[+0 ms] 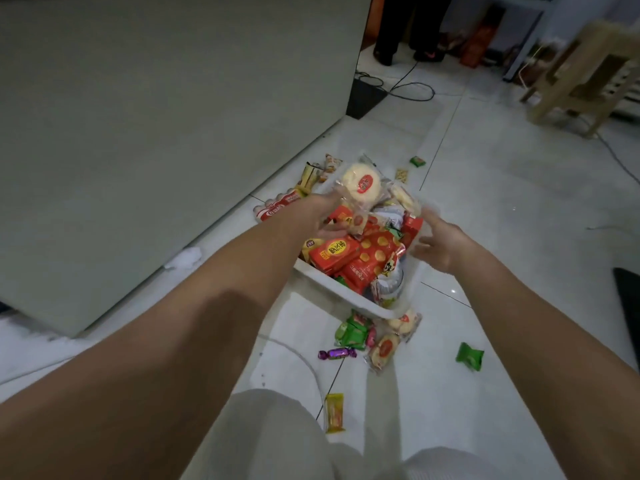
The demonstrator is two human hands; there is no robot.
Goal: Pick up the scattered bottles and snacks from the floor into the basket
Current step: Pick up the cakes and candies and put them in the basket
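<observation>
A rice-cracker packet (360, 183) was pinched by its wrapper edge in the left hand (327, 216), above the basket (332, 293); the right hand (440, 244) was spread alongside. The packet was judged light, slippery and brittle.

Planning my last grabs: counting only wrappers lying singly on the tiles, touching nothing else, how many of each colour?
Green foil snack packets: 2
Yellow oblong snack packet: 1
Purple twist-wrapped candy: 1
Beige speckled small packet: 1
Total: 5
</observation>
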